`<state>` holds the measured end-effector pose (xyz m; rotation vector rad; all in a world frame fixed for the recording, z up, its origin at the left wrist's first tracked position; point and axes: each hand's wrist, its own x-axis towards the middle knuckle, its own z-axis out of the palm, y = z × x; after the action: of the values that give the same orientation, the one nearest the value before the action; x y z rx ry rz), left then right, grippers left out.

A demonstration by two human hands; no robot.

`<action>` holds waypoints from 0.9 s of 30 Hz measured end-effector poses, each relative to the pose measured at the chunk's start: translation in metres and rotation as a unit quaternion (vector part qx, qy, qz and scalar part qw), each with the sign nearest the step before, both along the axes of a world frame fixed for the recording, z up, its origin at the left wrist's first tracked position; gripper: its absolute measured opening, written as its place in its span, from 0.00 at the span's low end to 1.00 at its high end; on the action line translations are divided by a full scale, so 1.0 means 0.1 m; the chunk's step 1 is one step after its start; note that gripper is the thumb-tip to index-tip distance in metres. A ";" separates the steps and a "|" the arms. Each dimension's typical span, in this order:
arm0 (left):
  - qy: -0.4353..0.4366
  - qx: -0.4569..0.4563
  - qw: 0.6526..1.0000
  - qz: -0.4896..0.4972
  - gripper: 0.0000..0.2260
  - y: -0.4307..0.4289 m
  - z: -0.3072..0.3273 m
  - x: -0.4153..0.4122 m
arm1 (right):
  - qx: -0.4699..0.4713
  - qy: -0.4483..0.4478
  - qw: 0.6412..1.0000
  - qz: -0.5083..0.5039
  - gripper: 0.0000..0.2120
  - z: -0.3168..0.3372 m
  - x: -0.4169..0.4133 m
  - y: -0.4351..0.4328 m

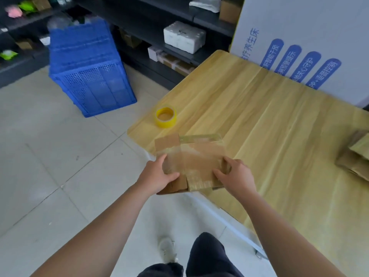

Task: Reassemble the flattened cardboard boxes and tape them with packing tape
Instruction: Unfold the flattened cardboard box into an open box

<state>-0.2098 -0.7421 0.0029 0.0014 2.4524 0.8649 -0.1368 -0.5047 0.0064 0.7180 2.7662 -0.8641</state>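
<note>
Taped cardboard box (196, 158) overhangs the near edge of the tabletop (259, 116), close to its left corner. The left hand (157, 174) grips its left side and the right hand (237, 176) its right near corner. Tape roll (166, 117) stands just beyond, by that corner; open surface runs right to the flattened boxes (357, 156).

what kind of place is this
Likely a stockroom or packing area: dark shelves holding a white foam box, a blue perforated plastic crate on the tiled floor, and a yellow roll of packing tape on the wood-grain table.
</note>
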 end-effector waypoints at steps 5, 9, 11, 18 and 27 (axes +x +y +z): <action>-0.025 0.015 0.999 -0.036 0.39 -0.06 -0.11 -0.37 | -0.005 -0.027 0.999 -0.042 0.26 -0.10 -0.19 -0.12; -0.039 0.012 0.998 -0.055 0.39 -0.03 -0.20 -0.67 | -0.001 -0.044 0.998 -0.053 0.25 -0.20 -0.40 -0.14; -0.045 0.008 0.997 -0.064 0.39 0.00 -0.23 -0.80 | 0.002 -0.050 0.997 -0.063 0.26 -0.25 -0.50 -0.13; -0.100 0.029 0.990 -0.090 0.38 0.04 -0.31 -1.20 | 0.000 -0.067 0.992 -0.104 0.25 -0.30 -0.74 -0.15; -0.132 0.064 0.981 -0.128 0.31 -0.05 -0.20 -1.77 | -0.029 -0.023 0.971 -0.235 0.21 -0.01 -0.97 -0.43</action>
<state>-0.3869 -0.7467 -0.0168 0.2292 2.0912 0.8459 -0.2339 -0.5472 0.0051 1.3951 2.5509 -0.9820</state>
